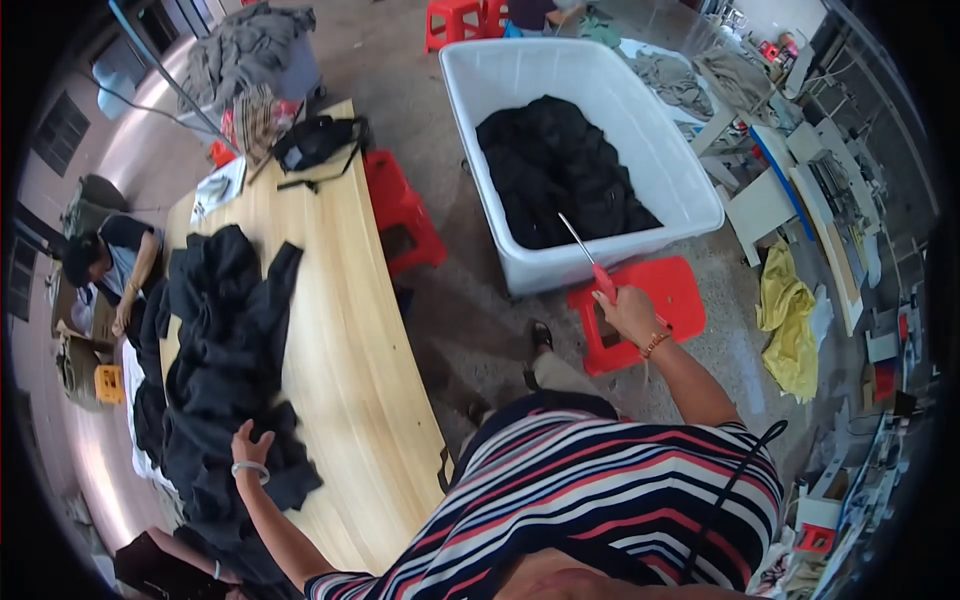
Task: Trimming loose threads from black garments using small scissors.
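Black garments (pixel 225 350) lie heaped in a long pile down the L side of the table (pixel 350 400), L part of the frame. Your L hand (pixel 253 447) is at the pile's R edge, lower L of frame, fingers spread & slightly curled, gripping nothing; can't tell if the fingertips touch cloth. White bangle (pixel 250 468) on that wrist.

Your R hand (pixel 628 312), R of ctr, is closed round a red-handled tool (pixel 603 278), its thin metal shaft pointing up-L. Shaft tip shows against black cloth (pixel 560 170) inside the white tub (pixel 655 165), upper ctr. Exact tool type unclear.

Below the tub, partly behind your R hand, a red stool (pixel 682 290); another red stool (pixel 405 212) by the table's R edge. Black bag (pixel 315 142) on the table's far end, upper L. Co-worker (pixel 112 255) seated at far L, head bent, beside the pile; another person's arm (pixel 205 563) at btm L. Yellow cloth (pixel 787 320) hangs mid-R. Grey garments (pixel 248 52) piled high, top L. Yellow crate (pixel 108 384) near L rim.
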Motion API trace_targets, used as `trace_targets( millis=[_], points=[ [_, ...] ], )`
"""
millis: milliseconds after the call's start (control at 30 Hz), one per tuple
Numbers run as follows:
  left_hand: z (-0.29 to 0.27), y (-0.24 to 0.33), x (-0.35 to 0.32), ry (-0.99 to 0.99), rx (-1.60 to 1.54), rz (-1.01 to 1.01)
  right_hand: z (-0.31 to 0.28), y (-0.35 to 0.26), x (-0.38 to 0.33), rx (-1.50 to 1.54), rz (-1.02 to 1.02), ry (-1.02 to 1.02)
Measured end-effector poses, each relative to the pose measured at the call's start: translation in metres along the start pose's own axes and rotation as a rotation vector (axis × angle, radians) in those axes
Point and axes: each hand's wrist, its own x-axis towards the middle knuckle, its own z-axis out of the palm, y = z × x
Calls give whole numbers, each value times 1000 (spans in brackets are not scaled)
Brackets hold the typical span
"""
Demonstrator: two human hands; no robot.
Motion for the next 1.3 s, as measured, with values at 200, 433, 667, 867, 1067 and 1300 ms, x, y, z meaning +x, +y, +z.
trace_targets(
  millis=[200,433,667,867,1067,1300],
  points=[
    [-18,230,41,-180,-520,371,-12,89,57,560,260,-25],
    [14,530,109,-354,-418,679,-20,209,211,791,525,-170],
    [157,809,155,-717,-178,742,62,393,337,322,750,-432],
    [324,876,205,-837,-285,581,96,440,385,-197,520,-886],
    [461,839,311,-607,-646,19,181,481,381,-498,157,-991],
    [524,828,391,-417,-627,-211,212,479,429,-551,176,-798]
  ],
)
